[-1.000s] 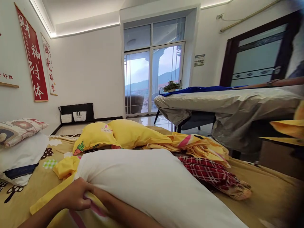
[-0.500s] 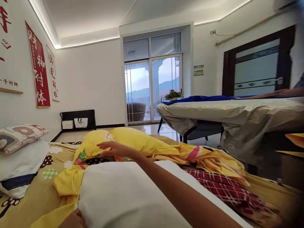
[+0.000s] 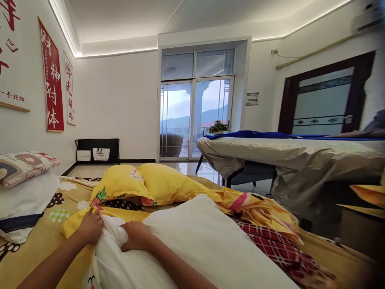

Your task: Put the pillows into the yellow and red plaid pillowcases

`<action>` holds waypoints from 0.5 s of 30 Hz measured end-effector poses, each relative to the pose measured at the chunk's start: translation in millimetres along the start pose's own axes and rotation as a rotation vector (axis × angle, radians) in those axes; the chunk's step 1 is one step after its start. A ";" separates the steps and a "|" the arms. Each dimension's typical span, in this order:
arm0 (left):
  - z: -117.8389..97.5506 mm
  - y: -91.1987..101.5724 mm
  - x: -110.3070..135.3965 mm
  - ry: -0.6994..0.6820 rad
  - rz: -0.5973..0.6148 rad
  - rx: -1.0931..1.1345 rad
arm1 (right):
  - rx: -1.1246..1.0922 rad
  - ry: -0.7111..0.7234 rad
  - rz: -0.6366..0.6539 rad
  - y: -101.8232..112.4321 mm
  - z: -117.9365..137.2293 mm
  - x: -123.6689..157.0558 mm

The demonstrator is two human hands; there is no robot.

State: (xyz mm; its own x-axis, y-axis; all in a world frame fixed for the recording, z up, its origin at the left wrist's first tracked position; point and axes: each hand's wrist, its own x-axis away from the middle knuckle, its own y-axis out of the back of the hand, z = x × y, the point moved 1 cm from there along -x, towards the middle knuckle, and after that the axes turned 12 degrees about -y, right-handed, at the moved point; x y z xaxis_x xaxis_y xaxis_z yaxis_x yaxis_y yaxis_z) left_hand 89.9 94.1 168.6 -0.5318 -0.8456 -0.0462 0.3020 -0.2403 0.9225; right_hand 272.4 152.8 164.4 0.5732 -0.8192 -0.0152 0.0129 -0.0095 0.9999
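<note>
A large white pillow (image 3: pixel 192 237) lies across the bed in front of me, its near part bunched into folds. My right hand (image 3: pixel 136 236) is closed on the white fabric near its left end. Just to the left, my left hand (image 3: pixel 92 225) grips the edge of a yellow pillowcase (image 3: pixel 75 220) where it meets the pillow's corner. Its fingertips are partly hidden by the cloth. Part of the yellow case runs under and beside the pillow. Beyond my hands sit plump yellow pillows (image 3: pixel 171 182) with rabbit and carrot prints.
A patterned pillow (image 3: pixel 30 164) rests on a white one (image 3: pixel 33 196) at the left. Red plaid cloth (image 3: pixel 279 245) and crumpled yellow fabric (image 3: pixel 261 208) lie to the right. Behind stands a covered table (image 3: pixel 288 152), with a person's arm (image 3: pixel 345 134) on it.
My right hand has come down from above the pillow and now grasps its fabric. My left hand has moved up and away from me along the pillow's left side. The pillow has shifted and creased.
</note>
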 end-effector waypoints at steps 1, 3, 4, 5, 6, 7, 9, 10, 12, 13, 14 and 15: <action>2.2 -0.6 -7.7 0.032 -0.022 -0.030 | 0.015 0.000 -0.013 1.2 3.4 5.6; 4.0 -0.8 -18.9 0.106 -0.123 -0.057 | 0.052 0.004 -0.047 1.3 11.3 14.9; 4.6 0.1 -22.5 0.152 -0.178 -0.041 | 0.068 0.011 -0.060 0.8 15.3 18.5; 5.5 1.9 -24.9 0.201 -0.216 -0.007 | 0.081 0.021 -0.068 0.3 19.3 21.5; 6.7 4.7 -26.7 0.250 -0.234 0.034 | 0.087 0.034 -0.071 0.1 23.2 23.9; 8.3 8.7 -28.2 0.300 -0.238 0.073 | 0.090 0.050 -0.070 0.4 27.2 25.9; 10.3 20.7 -31.9 0.392 -0.230 0.133 | 0.091 0.084 -0.058 2.5 35.8 28.4; 9.5 28.8 -34.6 0.416 -0.227 0.151 | 0.093 0.103 -0.053 4.1 40.6 28.8; 2.0 48.6 -41.2 0.415 -0.230 0.176 | 0.081 0.144 -0.067 7.9 50.7 27.6; -4.8 59.2 -44.4 0.398 -0.239 0.185 | 0.049 0.169 -0.103 9.9 55.7 25.9; -13.0 69.2 -46.8 0.372 -0.254 0.192 | 0.003 0.200 -0.155 11.6 60.2 23.5; -21.8 77.8 -48.0 0.340 -0.273 0.201 | -0.050 0.230 -0.210 12.9 64.0 20.6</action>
State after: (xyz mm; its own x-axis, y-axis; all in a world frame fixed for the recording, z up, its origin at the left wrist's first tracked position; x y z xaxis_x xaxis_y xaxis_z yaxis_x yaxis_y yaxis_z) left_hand 156.2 105.5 234.2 -0.2714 -0.8803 -0.3891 0.0105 -0.4070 0.9134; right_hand 232.0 99.2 177.2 0.7240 -0.6512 -0.2276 0.1877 -0.1316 0.9734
